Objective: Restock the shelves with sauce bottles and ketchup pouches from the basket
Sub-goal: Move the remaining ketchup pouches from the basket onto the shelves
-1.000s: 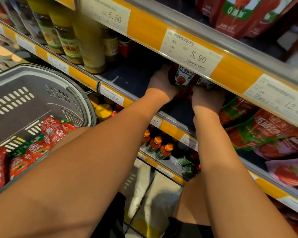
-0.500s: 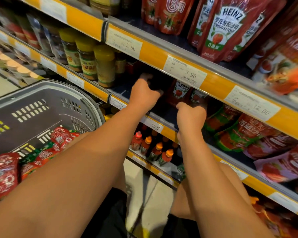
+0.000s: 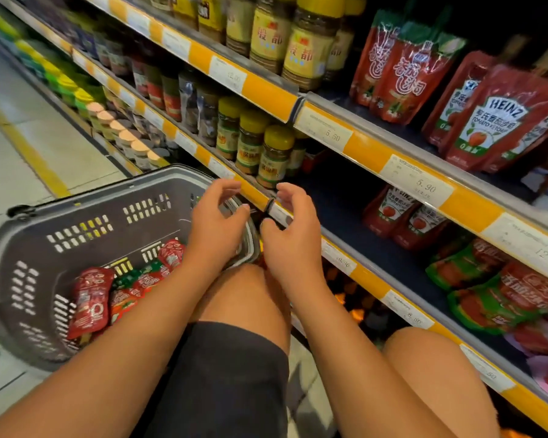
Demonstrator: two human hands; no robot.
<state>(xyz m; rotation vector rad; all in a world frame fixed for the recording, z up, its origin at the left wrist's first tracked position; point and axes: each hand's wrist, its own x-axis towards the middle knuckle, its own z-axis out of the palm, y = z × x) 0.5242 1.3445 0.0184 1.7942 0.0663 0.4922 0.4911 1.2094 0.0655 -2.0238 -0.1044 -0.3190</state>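
Observation:
Both my hands hang in mid-air in front of the shelf edge, holding nothing. My left hand [image 3: 217, 224] hovers over the right rim of the grey basket [image 3: 86, 205], fingers loosely curled. My right hand [image 3: 290, 230] is beside it, just off the orange shelf rail [image 3: 370, 281]. Several red ketchup pouches [image 3: 91, 300] lie in the basket bottom. Two small Heinz ketchup pouches [image 3: 402, 218] stand on the dark shelf to the right of my hands.
Yellow-capped spice jars [image 3: 274, 153] stand left of the ketchup pouches on the same shelf. Larger Heinz pouches [image 3: 494, 121] fill the shelf above, green-red pouches [image 3: 494, 289] lie lower right. My bare knees are below; the tiled aisle floor [image 3: 29, 128] runs left.
Both hands have pulled back out of the shelf, leaving the small ketchup pouches standing there, and moved down-left toward the basket. The view has tilted up.

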